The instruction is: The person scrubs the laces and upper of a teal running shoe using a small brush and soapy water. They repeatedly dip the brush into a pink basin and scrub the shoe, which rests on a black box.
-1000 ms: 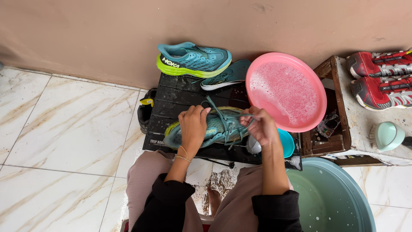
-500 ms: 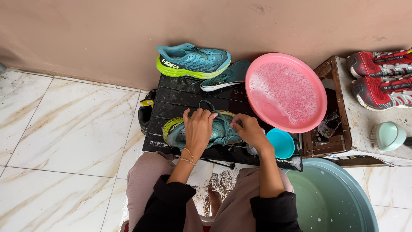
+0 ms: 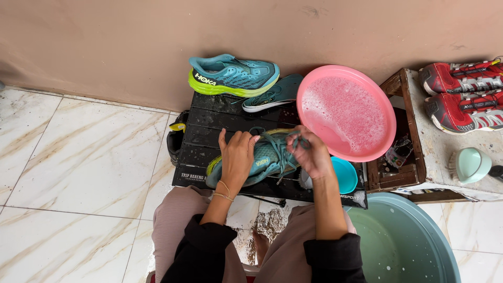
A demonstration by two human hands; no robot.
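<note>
Left hand (image 3: 237, 157) lies palm-down across the heel half of a teal shoe (image 3: 262, 160), fingers spread and curled over its upper, pressing it onto the low black table (image 3: 209, 131); a thin cord bracelet sits at that wrist. Right hand (image 3: 313, 152) is at the toe end of the same shoe, fingers drawn together and pinching the teal laces (image 3: 285, 144), which rise slack in loops from the eyelets. The shoe lies on its side near the table's front edge, wet-looking, with a yellow-green strip of sole showing at the heel; its far side is hidden by the hands.

Just right of the right hand stands a small blue cup (image 3: 345, 175); beyond it a pink basin (image 3: 348, 112) of foamy water rests partly on the table, partly on a wooden crate (image 3: 398, 157). At the table's back edge sits a second teal shoe (image 3: 230, 76), upright, against the wall. A large green tub (image 3: 403, 246) stands on the tiled floor at lower right; two red shoes (image 3: 463, 97) lie on a ledge at far right.
</note>
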